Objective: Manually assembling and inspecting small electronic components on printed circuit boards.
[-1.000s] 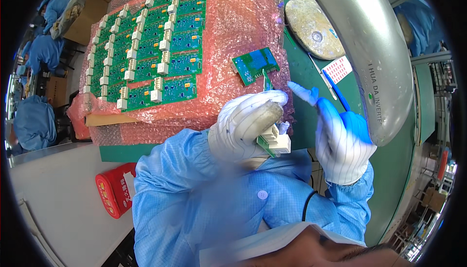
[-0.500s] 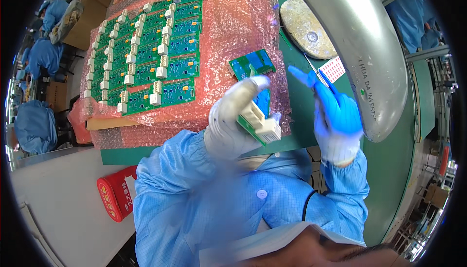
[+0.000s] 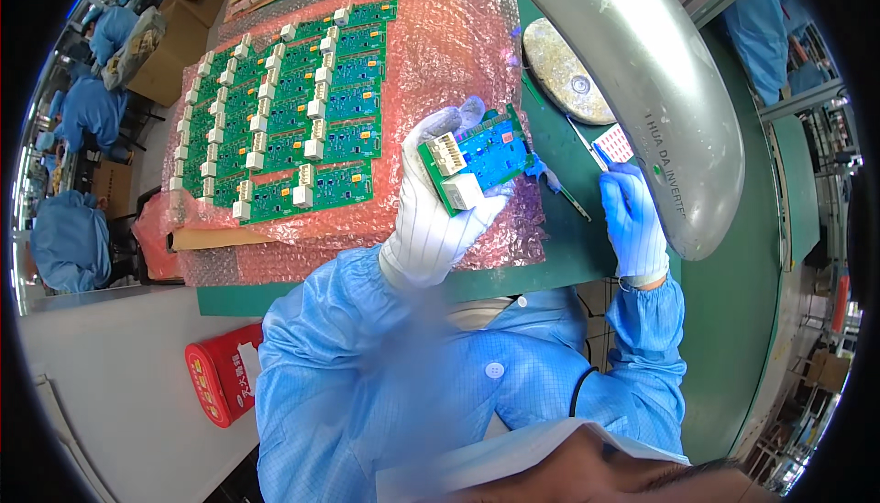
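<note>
Raised higher: one board (image 3: pixel 477 159), left hand (image 3: pixel 438 219).

We record the left hand (image 3: pixel 438 219) in a white glove with fine grey pinstripes, and the right hand (image 3: pixel 632 219) in a plain bright blue glove. The circuit board (image 3: pixel 477 156) in the left hand is green, tinged blue across its face, with white and cream connector blocks. The boards laid in rows (image 3: pixel 289 127) are green with white connectors and small orange parts. We list the bubble wrap (image 3: pixel 440 54) as pink with a dimpled pattern, the desk (image 3: pixel 568 246) as dark green, the sleeves (image 3: pixel 312 356) as light blue, the lamp hood (image 3: pixel 660 90) as dull silver, and the box (image 3: pixel 215 379) as red.
</note>
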A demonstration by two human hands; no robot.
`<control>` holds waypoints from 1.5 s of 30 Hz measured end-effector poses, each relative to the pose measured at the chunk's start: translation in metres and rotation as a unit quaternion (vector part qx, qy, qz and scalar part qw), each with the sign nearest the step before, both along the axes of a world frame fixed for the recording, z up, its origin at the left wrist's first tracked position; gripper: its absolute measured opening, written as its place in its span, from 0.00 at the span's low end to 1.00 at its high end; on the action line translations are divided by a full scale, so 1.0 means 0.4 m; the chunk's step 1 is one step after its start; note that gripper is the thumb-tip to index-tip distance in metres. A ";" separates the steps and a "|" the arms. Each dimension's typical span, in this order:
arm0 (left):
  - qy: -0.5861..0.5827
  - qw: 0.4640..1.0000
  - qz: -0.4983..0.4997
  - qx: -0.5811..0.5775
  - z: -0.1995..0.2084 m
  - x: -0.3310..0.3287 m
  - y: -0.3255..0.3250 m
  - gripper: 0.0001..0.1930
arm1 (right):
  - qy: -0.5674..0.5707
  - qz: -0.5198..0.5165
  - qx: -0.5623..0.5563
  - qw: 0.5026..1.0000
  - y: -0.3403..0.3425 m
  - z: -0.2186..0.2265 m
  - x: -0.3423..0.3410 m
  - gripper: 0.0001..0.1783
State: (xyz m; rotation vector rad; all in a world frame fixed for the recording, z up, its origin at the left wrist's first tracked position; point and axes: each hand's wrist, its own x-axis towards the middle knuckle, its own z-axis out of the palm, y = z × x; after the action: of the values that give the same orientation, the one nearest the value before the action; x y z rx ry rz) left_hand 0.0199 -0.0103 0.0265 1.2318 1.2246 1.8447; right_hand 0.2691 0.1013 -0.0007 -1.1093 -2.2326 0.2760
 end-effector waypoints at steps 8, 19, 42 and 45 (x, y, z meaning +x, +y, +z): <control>-0.011 0.999 -0.006 -0.044 0.026 0.008 -0.016 0.45 | -0.143 -0.035 0.182 0.972 0.013 -0.015 0.052 0.10; -0.229 0.941 -0.232 -0.091 0.015 0.014 -0.032 0.47 | 0.465 0.136 -0.495 0.721 -0.068 0.096 -0.146 0.21; 0.635 0.738 0.132 -0.187 0.002 -0.121 0.041 0.42 | -0.115 -0.343 0.123 0.924 0.062 0.102 0.306 0.19; 0.589 0.775 0.132 -0.188 0.004 -0.127 0.046 0.38 | -0.084 -0.206 0.200 0.954 0.032 0.107 0.182 0.11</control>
State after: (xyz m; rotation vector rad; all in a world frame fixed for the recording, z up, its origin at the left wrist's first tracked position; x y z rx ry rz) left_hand -0.0310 0.0082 0.0282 2.1077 2.3440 0.7044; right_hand 0.3419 0.1142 0.0422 -1.3650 -2.0064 -0.4411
